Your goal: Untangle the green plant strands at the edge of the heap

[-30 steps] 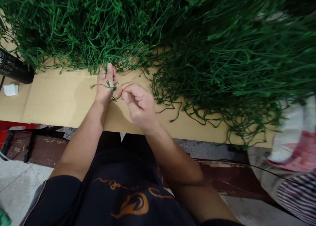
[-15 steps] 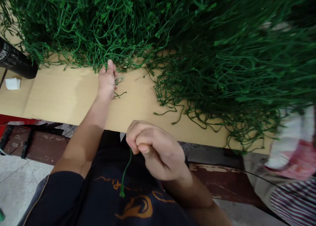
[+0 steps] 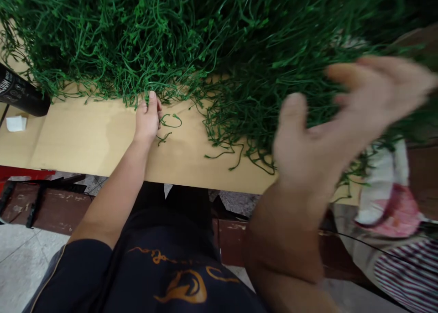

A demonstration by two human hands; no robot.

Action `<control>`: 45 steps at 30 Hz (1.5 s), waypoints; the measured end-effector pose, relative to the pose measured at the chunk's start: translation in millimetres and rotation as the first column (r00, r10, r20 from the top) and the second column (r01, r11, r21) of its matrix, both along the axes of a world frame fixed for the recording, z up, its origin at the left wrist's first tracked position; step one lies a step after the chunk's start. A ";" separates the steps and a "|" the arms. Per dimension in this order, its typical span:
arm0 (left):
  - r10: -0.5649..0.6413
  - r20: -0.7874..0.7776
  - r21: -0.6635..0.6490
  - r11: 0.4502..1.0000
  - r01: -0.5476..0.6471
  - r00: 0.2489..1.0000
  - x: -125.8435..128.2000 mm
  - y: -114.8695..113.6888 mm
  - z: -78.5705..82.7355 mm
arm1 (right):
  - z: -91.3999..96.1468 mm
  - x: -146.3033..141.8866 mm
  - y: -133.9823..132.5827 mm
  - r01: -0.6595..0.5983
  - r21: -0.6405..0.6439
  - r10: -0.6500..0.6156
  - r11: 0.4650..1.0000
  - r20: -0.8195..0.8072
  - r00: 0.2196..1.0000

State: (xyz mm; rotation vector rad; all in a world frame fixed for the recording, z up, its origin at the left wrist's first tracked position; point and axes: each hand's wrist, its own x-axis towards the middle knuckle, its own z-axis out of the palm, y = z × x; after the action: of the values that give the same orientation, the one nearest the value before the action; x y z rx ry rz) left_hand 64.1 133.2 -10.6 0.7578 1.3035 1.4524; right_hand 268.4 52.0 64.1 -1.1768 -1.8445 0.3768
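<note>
- The left hand (image 3: 148, 121) rests over the tan cardboard sheet (image 3: 78, 135), at the front fringe of a large heap of thin, tangled green strands (image 3: 112, 44).
- Its fingers are curled in and its thumb lies along the top; whether a strand is caught inside, I cannot tell, since the fingertips are mostly hidden.
- Just right of that hand, a thin curved green strand (image 3: 181, 121) lies on the cardboard, with a small crossed green sprig (image 3: 163, 138) nearer the person.
- The right hand (image 3: 325, 144) (blurred) is raised in front of a second, looser heap of long green strands (image 3: 246, 107), thumb and fingers spread wide, gripping nothing that shows.
- This second heap trails loose ends over the cardboard's front part.
- At far left lie a black cylinder with pale lettering (image 3: 22, 89) and a small white square piece (image 3: 16, 123).
- At right hangs a white and pink cloth (image 3: 393, 208).
</note>
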 end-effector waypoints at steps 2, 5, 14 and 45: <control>-0.009 -0.001 -0.005 1.000 0.009 1.000 -1.2 -0.4 -1.1 | -9.5 -22.3 1.3 -0.020 -0.005 0.020 1.000 -0.007 1.000; -0.030 -0.030 -0.010 1.000 0.030 0.999 -4.0 -0.4 -4.3 | -31.5 -57.3 8.9 -0.060 -0.013 0.060 0.998 -0.017 0.998; -0.183 0.000 -0.029 0.983 0.183 0.983 -9.6 -4.4 9.3 | -55.4 -95.4 9.5 -0.218 0.216 0.245 0.952 -0.106 0.964; -0.332 -0.342 -0.215 0.938 0.271 0.879 -15.3 -32.5 16.9 | -43.5 26.5 12.3 0.436 0.156 -0.462 0.886 0.226 0.858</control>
State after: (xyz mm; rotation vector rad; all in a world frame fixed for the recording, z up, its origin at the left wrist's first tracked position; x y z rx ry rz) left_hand 48.9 100.6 6.3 1.1141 1.4883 0.9647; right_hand 295.0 64.4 20.6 -1.5956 -1.7040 -0.1415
